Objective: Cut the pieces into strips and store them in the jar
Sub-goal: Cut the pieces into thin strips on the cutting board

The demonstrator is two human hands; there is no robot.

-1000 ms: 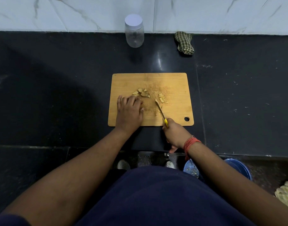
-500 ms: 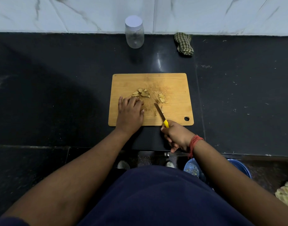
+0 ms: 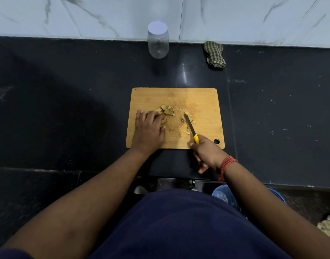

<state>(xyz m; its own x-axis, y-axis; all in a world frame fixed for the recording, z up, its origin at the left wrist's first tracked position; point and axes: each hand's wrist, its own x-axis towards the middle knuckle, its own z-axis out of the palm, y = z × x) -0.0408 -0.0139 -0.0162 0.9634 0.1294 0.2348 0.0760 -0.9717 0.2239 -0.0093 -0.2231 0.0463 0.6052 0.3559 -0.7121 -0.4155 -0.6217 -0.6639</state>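
Pieces [image 3: 167,111]: tan, irregular flat slices, a small cluster lying on the board just beyond the left hand's fingertips; one slice sits at the thumb side of that hand, partly covered.
Strips [image 3: 186,132]: a few thin pale slivers, scattered either side of the knife blade.
Left hand [image 3: 149,128]: palm down on the board, fingers curled over the near slices; whether it pinches one cannot be told.
Right hand [image 3: 207,153]: closed round the yellow handle of the knife [image 3: 190,127], at the board's near edge; blade slants away from the grip toward the board's middle, tip among the slivers. Red thread band [image 3: 226,165] on that wrist.
Cutting board [image 3: 203,101]: pale wood, rectangular, hanging hole just right of the knife grip, stained at centre.
Jar [image 3: 158,41]: clear plastic, white lid on, upright, well beyond both hands against the wall.
Surface: black polished stone counter [image 3: 67,94], specked with debris on the right; white veined marble wall [image 3: 235,17] behind.
Checked cloth [image 3: 214,54]: bunched, right of the jar.
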